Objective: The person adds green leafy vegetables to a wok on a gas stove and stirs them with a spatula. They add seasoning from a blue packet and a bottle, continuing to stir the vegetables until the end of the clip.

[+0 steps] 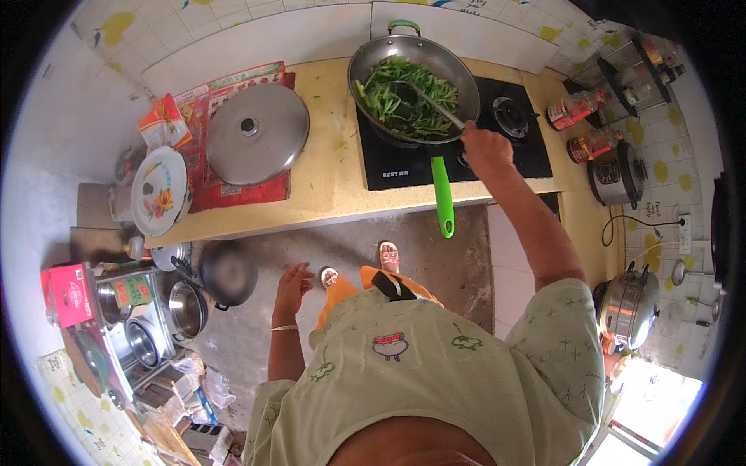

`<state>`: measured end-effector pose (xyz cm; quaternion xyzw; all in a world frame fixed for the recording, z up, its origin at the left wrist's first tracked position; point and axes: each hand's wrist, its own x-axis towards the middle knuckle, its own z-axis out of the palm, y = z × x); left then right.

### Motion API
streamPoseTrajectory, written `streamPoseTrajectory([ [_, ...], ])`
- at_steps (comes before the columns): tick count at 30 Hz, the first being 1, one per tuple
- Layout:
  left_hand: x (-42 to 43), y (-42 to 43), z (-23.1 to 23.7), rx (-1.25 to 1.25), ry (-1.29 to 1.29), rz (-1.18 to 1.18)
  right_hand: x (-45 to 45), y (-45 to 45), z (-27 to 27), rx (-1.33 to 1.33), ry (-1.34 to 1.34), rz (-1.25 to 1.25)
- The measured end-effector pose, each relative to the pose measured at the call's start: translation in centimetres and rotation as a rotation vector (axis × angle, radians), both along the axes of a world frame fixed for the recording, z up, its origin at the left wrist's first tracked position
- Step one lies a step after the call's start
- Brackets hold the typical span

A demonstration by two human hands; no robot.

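Observation:
My right hand (488, 152) grips the metal handle of a cooking utensil (436, 106), whose far end is among leafy green vegetables (408, 87). These greens lie in a large steel wok (463, 87), which sits over the left side of a black glass gas hob (402, 169). The wok's bright green long handle (443, 198) points toward me past the counter edge, and a small loop handle (404, 24) is on its far side. Down at my side, away from the counter, hangs my left hand (292, 286). It holds nothing, and its fingers are loosely bent and apart.
A large steel lid (256, 137) lies on red printed paper (233, 198), left on the yellow counter (320, 180). Beside it is a floral enamel lid (160, 192). Red-labelled bottles (574, 110) and an electric cooker (615, 175) stand right. A rack of pots (143, 341) is at lower left.

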<state>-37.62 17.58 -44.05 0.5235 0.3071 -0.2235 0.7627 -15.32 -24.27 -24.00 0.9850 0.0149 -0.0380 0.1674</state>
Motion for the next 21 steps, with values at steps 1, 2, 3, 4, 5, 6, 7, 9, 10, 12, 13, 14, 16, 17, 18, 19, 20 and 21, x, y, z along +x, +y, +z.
streamPoseTrajectory([
  [1,-0.6,0.3,-0.5,0.007,0.013,0.032,-0.7,0.0,0.7,0.031,0.037,0.0],
  [2,-1.5,0.5,-0.8,0.014,0.027,0.063,-2.3,-0.1,1.8,0.061,0.074,-0.001],
  [3,-1.9,0.5,-1.1,0.018,0.03,0.097,-3.6,0.1,3.3,0.088,0.101,0.0],
  [4,-2.6,0.6,-1.1,0.041,0.093,0.138,-5.1,1.1,4.8,0.101,0.185,-0.043],
  [5,-2.8,0.4,-1.6,0.049,0.121,0.167,-4.4,1.6,4.6,0.125,0.162,-0.006],
  [6,-3.2,0.4,-2.3,0.055,0.158,0.182,-4.3,1.9,4.6,0.148,0.147,0.015],
  [7,-3.3,0.5,-3.2,0.063,0.184,0.2,-3.6,2.0,4.6,0.173,0.122,0.041],
  [9,-3.1,0.4,-4.4,0.034,0.181,0.181,-1.5,1.0,3.6,0.159,-0.007,0.034],
  [10,-3.1,0.4,-4.7,0.043,0.174,0.168,-1.0,-0.2,3.5,0.143,-0.064,0.043],
  [12,-3.9,1.3,-5.4,0.074,0.19,0.2,-1.3,-0.9,5.2,0.189,-0.193,0.007],
  [13,-4.5,1.7,-6.3,0.085,0.207,0.24,-1.0,-1.9,6.2,0.15,-0.204,0.038],
  [14,-5.1,2.0,-7.2,0.097,0.223,0.278,-0.8,-2.2,6.6,0.134,-0.193,0.023],
  [16,-5.8,2.1,-7.9,0.046,0.295,0.316,-0.1,-3.5,5.7,0.08,-0.153,0.016],
  [17,-6.2,2.2,-8.3,0.022,0.331,0.332,0.4,-4.8,3.4,0.049,-0.124,0.023],
  [18,-7.3,3.0,-10.0,-0.017,0.346,0.353,1.2,-4.8,2.0,0.029,-0.096,0.053],
  [19,-7.5,2.9,-9.9,0.003,0.325,0.358,0.7,-3.6,2.9,0.026,-0.042,0.047],
  [20,-7.6,2.7,-9.8,0.023,0.305,0.364,-0.7,-2.2,3.8,0.022,0.011,0.042],
  [21,-8.4,2.6,-9.6,0.05,0.295,0.365,-2.6,-0.8,4.9,0.022,0.077,0.031],
])
